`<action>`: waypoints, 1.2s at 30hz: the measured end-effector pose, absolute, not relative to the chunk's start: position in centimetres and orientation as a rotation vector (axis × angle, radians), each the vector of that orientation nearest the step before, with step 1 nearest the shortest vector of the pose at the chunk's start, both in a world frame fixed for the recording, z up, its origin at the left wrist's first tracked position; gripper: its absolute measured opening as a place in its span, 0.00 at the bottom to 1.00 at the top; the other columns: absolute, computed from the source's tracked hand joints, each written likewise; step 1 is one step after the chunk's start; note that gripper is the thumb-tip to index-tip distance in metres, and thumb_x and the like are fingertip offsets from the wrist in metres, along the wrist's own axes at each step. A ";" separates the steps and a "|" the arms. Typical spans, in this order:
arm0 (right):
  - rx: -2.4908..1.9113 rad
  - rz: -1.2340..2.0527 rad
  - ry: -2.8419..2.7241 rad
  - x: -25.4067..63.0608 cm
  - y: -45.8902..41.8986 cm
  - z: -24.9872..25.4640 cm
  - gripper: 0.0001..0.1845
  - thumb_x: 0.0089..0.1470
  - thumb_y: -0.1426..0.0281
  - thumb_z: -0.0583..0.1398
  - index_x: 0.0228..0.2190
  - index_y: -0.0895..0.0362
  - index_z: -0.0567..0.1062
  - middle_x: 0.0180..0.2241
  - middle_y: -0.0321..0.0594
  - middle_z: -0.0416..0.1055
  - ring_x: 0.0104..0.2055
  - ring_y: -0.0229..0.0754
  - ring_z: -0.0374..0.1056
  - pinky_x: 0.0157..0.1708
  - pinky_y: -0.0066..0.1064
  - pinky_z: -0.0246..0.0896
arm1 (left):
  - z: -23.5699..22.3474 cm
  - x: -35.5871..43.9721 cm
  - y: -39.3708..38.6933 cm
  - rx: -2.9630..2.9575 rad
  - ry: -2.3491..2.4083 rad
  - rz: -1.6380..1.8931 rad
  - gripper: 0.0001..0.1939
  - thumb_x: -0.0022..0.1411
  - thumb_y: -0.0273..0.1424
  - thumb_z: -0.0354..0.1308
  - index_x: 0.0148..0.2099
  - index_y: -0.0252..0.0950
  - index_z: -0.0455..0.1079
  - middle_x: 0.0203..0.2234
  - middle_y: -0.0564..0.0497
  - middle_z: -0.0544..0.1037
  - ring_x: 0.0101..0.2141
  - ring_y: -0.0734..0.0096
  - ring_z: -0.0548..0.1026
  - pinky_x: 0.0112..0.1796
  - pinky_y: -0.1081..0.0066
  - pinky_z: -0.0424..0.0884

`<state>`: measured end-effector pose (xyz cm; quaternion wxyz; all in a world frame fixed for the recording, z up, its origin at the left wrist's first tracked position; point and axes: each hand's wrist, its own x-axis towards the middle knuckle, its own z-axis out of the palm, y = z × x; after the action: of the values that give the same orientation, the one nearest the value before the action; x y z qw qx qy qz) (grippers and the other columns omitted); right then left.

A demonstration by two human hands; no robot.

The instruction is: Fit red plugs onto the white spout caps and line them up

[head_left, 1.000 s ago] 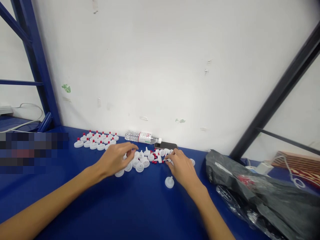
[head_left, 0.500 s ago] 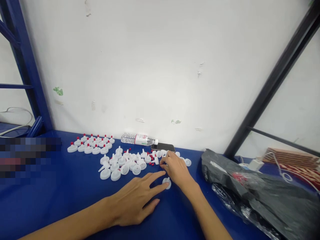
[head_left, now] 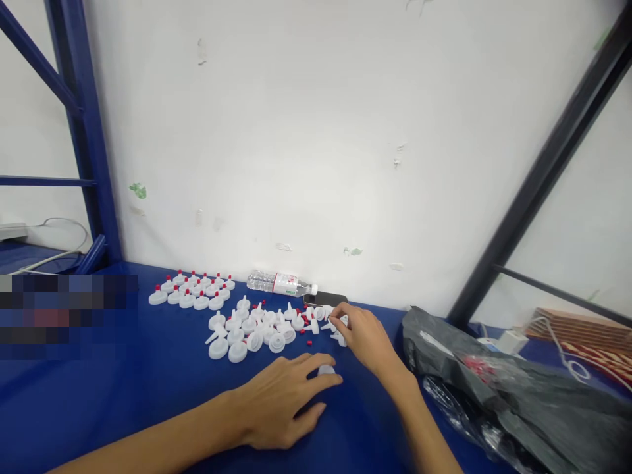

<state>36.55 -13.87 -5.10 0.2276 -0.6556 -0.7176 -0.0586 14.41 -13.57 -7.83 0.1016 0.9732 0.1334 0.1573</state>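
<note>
My left hand (head_left: 289, 401) lies low over the blue table, fingers stretched and apart. A white nozzle cap (head_left: 326, 370) sits between its index and middle fingers, partly covered. My right hand (head_left: 368, 336) is at the right end of the pile, thumb and index fingertip closed together in a pinch; what they hold, if anything, cannot be made out. White nozzle caps (head_left: 338, 339) lie under and beside those fingers. Left of it spreads a loose pile of white nozzle caps (head_left: 254, 341), with small red tips (head_left: 309, 342) scattered at its right side.
Rows of white caps with red tips (head_left: 186, 301) stand at the back left. A plastic bottle (head_left: 284, 283) lies along the wall beside a dark phone (head_left: 323, 299). A grey plastic bag (head_left: 474, 382) covers the right side. Blue metal posts (head_left: 93, 145) frame the left.
The view has shifted slightly. My left fingers have come over the loose nozzle cap, covering more of it. My right hand has drawn a little away from the red tips, toward the white caps at right.
</note>
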 end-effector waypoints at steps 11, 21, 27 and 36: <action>-1.505 0.279 -1.958 35.2 -13.8 -5.1 0.11 0.59 0.70 0.61 0.43 0.51 0.80 0.39 0.36 0.80 0.33 0.40 0.71 0.38 0.32 0.63 | -9.8 14.1 -11.1 2.389 0.666 0.630 0.23 0.64 0.31 0.58 0.61 0.49 0.66 0.45 0.52 0.76 0.45 0.66 0.75 0.50 0.63 0.69; -1.375 0.638 -1.906 34.6 -14.9 -3.5 0.06 0.53 0.68 0.68 0.34 0.54 0.83 0.32 0.36 0.80 0.33 0.39 0.71 0.33 0.28 0.63 | -9.5 14.1 -11.7 2.039 0.764 0.669 0.33 0.53 0.26 0.59 0.60 0.49 0.54 0.46 0.51 0.72 0.44 0.68 0.76 0.30 0.72 0.67; -1.300 0.831 -1.938 34.0 -15.2 -4.0 0.02 0.50 0.70 0.69 0.30 0.55 0.82 0.29 0.33 0.79 0.31 0.37 0.71 0.32 0.26 0.62 | -9.4 14.1 -11.3 1.938 0.764 0.683 0.30 0.52 0.28 0.63 0.53 0.45 0.54 0.44 0.53 0.70 0.41 0.68 0.77 0.32 0.71 0.68; -1.332 1.012 -1.959 33.7 -15.0 -5.1 0.04 0.49 0.72 0.69 0.31 0.55 0.84 0.26 0.35 0.79 0.29 0.39 0.73 0.30 0.27 0.62 | -9.1 14.1 -11.4 1.943 0.747 0.660 0.32 0.53 0.28 0.64 0.56 0.45 0.55 0.45 0.51 0.70 0.43 0.67 0.76 0.34 0.70 0.69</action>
<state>33.72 -15.01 -5.13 0.2791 -0.4964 -0.7303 0.3772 14.10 -11.35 -9.15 0.4608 0.7897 0.3035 0.2681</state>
